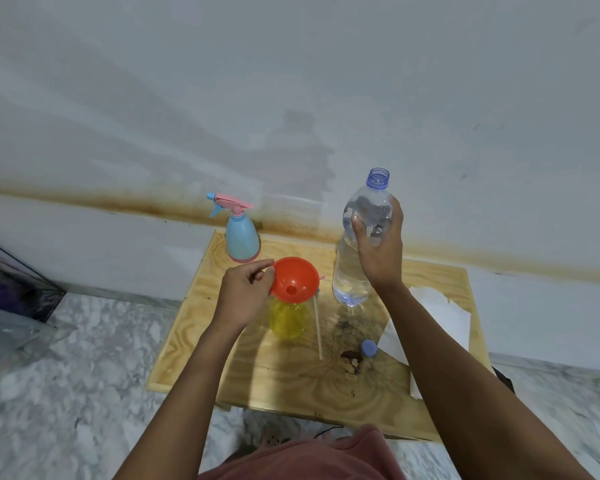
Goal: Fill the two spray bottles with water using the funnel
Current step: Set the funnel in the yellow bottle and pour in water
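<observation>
Your left hand point(243, 296) pinched the funnel point(295, 279) rim; your right hand point(381, 251) gripped the water bottle point(357, 265) high, likely heavy, thin-walled, better held mid-body.

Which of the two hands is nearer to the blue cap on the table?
The right. The right hand grips the water bottle above and behind the blue cap; the left hand holds the funnel, farther left.

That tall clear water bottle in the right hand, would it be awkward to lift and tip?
Probably heavy: the water bottle looks mostly full. Its thin clear wall may squash under the right hand. With the cap off, a squeeze could spill water.
</observation>
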`<move>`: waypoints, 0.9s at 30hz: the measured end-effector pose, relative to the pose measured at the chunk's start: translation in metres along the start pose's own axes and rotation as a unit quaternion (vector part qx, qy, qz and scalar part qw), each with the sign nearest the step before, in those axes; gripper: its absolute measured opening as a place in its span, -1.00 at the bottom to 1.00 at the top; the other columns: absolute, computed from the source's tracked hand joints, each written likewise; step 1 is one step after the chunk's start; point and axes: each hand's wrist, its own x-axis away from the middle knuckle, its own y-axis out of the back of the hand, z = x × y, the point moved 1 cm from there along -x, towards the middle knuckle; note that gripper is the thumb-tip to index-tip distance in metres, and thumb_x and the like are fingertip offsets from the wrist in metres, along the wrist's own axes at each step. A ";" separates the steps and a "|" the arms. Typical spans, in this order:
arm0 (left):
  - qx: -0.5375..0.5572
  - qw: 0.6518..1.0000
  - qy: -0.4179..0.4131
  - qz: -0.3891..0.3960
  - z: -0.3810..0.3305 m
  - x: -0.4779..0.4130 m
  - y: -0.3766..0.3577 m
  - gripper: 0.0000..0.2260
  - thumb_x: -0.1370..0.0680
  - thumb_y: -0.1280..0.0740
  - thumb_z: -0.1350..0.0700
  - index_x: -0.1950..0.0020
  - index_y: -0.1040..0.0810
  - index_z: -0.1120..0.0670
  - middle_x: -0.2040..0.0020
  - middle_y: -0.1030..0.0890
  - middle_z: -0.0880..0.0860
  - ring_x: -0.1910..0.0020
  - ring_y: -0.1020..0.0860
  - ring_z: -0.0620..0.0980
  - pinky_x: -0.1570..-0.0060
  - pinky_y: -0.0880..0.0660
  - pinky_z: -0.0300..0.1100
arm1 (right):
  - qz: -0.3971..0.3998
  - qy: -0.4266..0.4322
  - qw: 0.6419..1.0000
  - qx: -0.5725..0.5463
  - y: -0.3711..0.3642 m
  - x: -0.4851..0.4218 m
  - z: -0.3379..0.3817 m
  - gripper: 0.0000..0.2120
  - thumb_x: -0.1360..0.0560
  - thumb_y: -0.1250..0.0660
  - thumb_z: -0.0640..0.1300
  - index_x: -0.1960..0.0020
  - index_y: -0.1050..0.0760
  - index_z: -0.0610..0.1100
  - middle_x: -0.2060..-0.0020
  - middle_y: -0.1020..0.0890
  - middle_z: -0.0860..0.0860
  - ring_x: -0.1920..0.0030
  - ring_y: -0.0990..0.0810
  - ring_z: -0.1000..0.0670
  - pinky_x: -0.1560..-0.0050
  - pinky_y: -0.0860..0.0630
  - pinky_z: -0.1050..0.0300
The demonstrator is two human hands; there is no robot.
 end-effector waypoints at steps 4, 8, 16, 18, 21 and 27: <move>0.003 1.000 0.011 -0.003 0.003 -0.001 -0.001 -0.80 -0.60 -0.35 0.16 -0.20 -0.66 0.09 0.30 -0.48 0.07 0.25 -0.48 -0.04 0.05 -0.62 -0.02 | 0.006 -0.003 1.000 0.000 0.003 0.004 -0.005 -0.26 -0.47 -0.37 0.26 -0.51 -0.09 0.16 -0.47 -0.36 0.05 -0.46 -0.37 0.02 -0.39 -0.42 -0.13; 0.015 1.000 0.013 -0.012 0.004 0.000 -0.002 -0.79 -0.59 -0.36 0.16 -0.20 -0.66 0.09 0.33 -0.46 0.02 0.26 -0.45 -0.05 0.07 -0.55 -0.10 | -0.012 -0.001 1.000 -0.011 0.011 0.014 -0.007 -0.27 -0.49 -0.42 0.11 -0.52 -0.12 0.05 -0.40 -0.41 0.06 -0.40 -0.41 0.09 -0.38 -0.45 -0.02; 0.026 0.999 0.007 -0.019 0.003 0.004 -0.003 -0.78 -0.60 -0.35 0.15 -0.22 -0.65 0.11 0.36 -0.46 -0.05 0.26 -0.45 -0.06 0.06 -0.54 -0.14 | -0.010 -0.030 0.999 -0.007 0.017 0.020 -0.006 -0.16 -0.38 -0.42 0.33 -0.51 -0.08 0.20 -0.45 -0.36 0.09 -0.45 -0.35 0.07 -0.41 -0.40 -0.09; 0.030 0.999 0.006 -0.020 0.003 0.006 -0.003 -0.79 -0.60 -0.35 0.15 -0.22 -0.65 0.10 0.36 -0.46 -0.04 0.26 -0.46 -0.06 0.07 -0.54 -0.15 | -0.008 -0.036 0.999 0.005 0.018 0.021 -0.005 -0.14 -0.38 -0.41 0.35 -0.53 -0.06 0.19 -0.47 -0.34 0.11 -0.47 -0.34 0.07 -0.41 -0.40 -0.10; 0.028 0.999 0.005 -0.022 0.002 0.006 -0.002 -0.79 -0.60 -0.35 0.15 -0.21 -0.65 0.09 0.34 -0.46 -0.01 0.26 -0.46 -0.06 0.09 -0.53 -0.19 | -0.014 -0.034 0.999 0.033 0.020 0.027 -0.006 -0.11 -0.39 -0.41 0.33 -0.56 -0.06 0.12 -0.49 -0.32 0.12 -0.48 -0.31 0.10 -0.41 -0.39 -0.05; 0.021 1.000 0.001 -0.017 0.001 0.005 -0.002 -0.77 -0.60 -0.35 0.13 -0.23 -0.64 0.10 0.33 -0.48 -0.01 0.24 -0.49 -0.07 -0.02 -0.60 -0.05 | -0.200 0.081 0.963 0.160 0.013 0.067 0.003 -0.55 -0.46 -0.46 -0.01 -0.25 -0.42 -0.16 -0.08 -0.48 -0.05 -0.04 -0.50 -0.04 0.01 -0.56 -0.09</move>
